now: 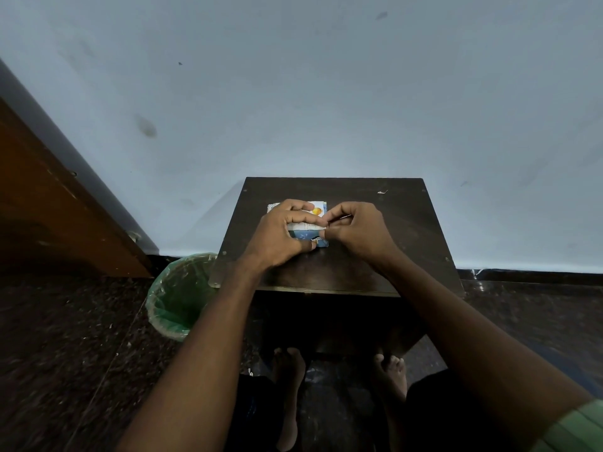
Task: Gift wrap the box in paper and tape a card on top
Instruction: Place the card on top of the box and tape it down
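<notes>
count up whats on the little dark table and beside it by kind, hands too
hands: 2, left hand and right hand
wrapped box: 1
card on the box: 1
table: 1
green-lined bin on the floor: 1
total: 6

A: What does the room look like?

B: A plain pale blue painted wall (326, 93) fills the upper half, marked with a few dark smudges. A black skirting strip (522, 275) runs along its foot.

A: And the floor?

B: Dark speckled stone floor (65, 353), dimly lit.

A: Any furniture?

B: A small dark brown wooden counter (391, 256) stands against the wall, square-topped, with screw heads near its corners. At the far left, a slanted orange-brown wooden panel (49, 207), perhaps a door. Just left of the counter sits a round bin lined with a green plastic bag (176, 298).

A: The light?

B: Soft, cool and even; no window shows.
</notes>
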The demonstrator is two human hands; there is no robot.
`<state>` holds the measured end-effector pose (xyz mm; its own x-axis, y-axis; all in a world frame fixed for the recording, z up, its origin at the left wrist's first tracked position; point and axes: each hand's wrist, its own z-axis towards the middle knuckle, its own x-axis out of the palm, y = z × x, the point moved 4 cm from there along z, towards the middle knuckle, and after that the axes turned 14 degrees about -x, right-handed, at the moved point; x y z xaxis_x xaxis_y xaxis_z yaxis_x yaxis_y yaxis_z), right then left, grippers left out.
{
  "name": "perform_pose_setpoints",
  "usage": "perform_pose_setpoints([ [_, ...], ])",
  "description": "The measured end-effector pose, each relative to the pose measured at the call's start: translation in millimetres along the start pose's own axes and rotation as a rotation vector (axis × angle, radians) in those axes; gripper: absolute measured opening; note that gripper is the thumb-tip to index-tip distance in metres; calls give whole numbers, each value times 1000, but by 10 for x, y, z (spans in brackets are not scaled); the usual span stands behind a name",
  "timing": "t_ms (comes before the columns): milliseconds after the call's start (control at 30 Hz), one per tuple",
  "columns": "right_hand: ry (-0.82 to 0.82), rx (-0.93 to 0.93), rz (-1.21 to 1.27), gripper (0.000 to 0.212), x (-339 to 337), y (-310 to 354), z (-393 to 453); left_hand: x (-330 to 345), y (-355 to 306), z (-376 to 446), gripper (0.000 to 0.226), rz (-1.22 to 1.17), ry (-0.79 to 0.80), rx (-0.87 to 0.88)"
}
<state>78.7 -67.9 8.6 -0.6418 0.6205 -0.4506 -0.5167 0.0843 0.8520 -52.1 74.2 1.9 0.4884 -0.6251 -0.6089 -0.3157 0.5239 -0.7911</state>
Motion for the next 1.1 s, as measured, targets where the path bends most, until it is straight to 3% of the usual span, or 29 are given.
perform_pose_setpoints([
  [267,-46,-71,-82,23,61,17,-15,8,-18,-20,42,17,-35,11],
  [567,-122,-85,-16,20,66,-16,-56,80,-113,-19,14,21,-268,-72],
  [767,-129,-95,-24,24,48,-27,-47,79,-106,52,15,-52,-340,-150],
  [967,-85,-83,-88,24,54,-43,-16,104,-110,117,16,1,-358,-255],
  [1100,43,-26,-96,26,-58,-57,71,88,-86,134,18,-27,-381,-263],
])
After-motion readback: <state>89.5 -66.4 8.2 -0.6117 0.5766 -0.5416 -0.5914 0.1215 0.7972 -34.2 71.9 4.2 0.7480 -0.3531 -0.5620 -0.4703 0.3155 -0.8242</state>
